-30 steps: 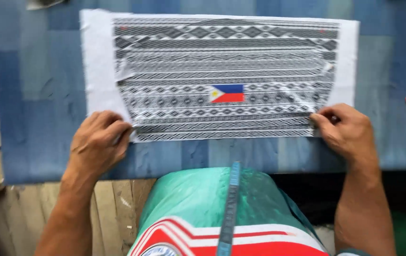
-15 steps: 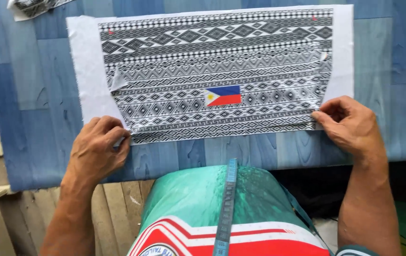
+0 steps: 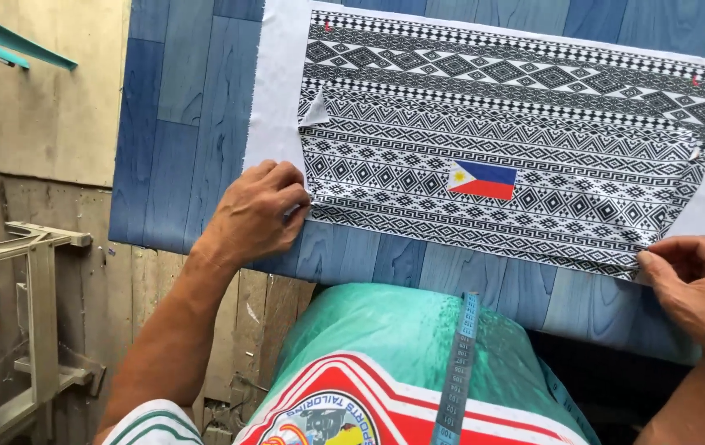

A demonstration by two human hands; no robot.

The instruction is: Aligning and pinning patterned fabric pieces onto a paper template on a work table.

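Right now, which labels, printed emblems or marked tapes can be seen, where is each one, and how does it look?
Flag patch: on the black-and-white patterned fabric, right of centre; rectangle, blue over red, white triangle at its left.
Round emblem: on the teal shirt, bottom edge; multicoloured, partly cut off.
Measuring tape: hanging down the shirt front; narrow teal strip with dark marks.
No packages or screens show.

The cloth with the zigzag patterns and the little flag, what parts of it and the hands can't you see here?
- Cloth: its top and right ends are cut off by the edges of the head view.
- Cloth's near-left corner: hidden under the left hand.
- Right hand: partly cut off by the right edge; its fingertips touch the cloth's near-right corner.
- Tape measure: its numbers are too small to read, and its lower end leaves the picture.
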